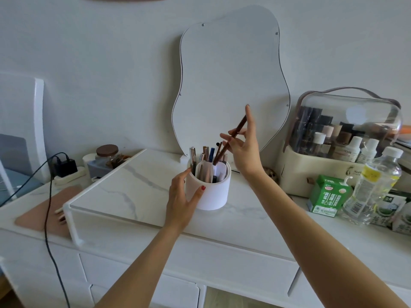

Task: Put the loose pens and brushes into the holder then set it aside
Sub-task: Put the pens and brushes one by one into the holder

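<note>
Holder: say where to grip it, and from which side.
Grip the holder by its plain round wall below the rim, coming from the left, where the left hand cups it. Probably avoid the top: pens stick out there, and the right hand pinches a brown brush above it.

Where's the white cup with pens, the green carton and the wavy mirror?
white holder [215, 196]: head view, front wall.
green carton [327, 198]: head view, front face.
wavy mirror [231, 74]: head view, middle of the glass.
</note>
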